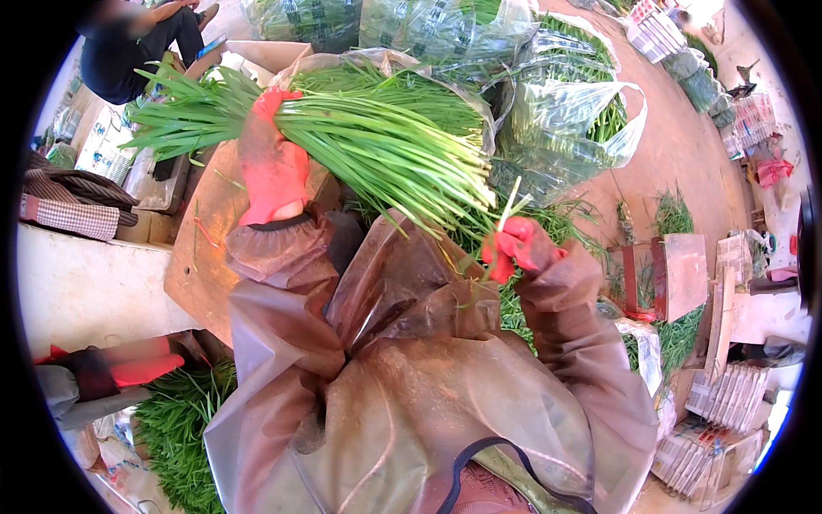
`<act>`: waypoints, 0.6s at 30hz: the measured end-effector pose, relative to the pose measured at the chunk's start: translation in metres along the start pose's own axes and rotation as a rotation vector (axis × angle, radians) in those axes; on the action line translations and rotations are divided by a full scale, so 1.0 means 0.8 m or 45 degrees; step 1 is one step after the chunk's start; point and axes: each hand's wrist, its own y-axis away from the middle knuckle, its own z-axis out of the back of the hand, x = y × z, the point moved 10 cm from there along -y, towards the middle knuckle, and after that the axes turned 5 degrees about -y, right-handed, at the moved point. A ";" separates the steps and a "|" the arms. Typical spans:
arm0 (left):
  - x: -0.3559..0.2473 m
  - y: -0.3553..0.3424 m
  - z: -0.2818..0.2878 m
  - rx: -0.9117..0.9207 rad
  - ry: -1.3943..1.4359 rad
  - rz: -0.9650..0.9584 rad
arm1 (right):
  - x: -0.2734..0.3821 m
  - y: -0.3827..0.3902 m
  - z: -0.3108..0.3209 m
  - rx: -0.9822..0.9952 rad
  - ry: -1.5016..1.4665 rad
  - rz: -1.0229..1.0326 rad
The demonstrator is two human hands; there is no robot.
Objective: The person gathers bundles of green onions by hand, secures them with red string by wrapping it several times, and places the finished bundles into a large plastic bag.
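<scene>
A thick bunch of garlic chives (385, 146) lies across the upper middle, leafy tips to the left and pale stem ends to the right. Around its leafy half is my left hand (272, 158) in a soiled red glove, closed on the bunch. Just below the stem ends is my right hand (521, 247), also red-gloved, its fingers pinched together. A pale chive stalk (509, 203) sticks up from those fingers, with green bits hanging beneath them. Brown, wet-looking waterproof sleeves and an apron (411, 368) cover my arms and lap.
More chives fill clear plastic bags (561, 128) beyond the bunch. A wooden board (201, 248) stands at left. Loose chives (184, 437) are heaped at lower left. A low wooden stool (681, 274) stands at right on the floor. Another person (128, 56) sits at upper left.
</scene>
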 end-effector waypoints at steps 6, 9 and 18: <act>-0.004 -0.032 0.032 -0.177 0.226 -0.007 | -0.199 0.107 0.087 -0.307 -0.318 -0.798; -0.020 -0.029 0.032 -0.175 0.211 -0.093 | -0.213 0.088 0.122 -0.563 0.242 -0.485; -0.028 0.015 -0.037 -0.188 0.068 -0.024 | -0.014 -0.108 0.017 -0.501 -1.271 0.779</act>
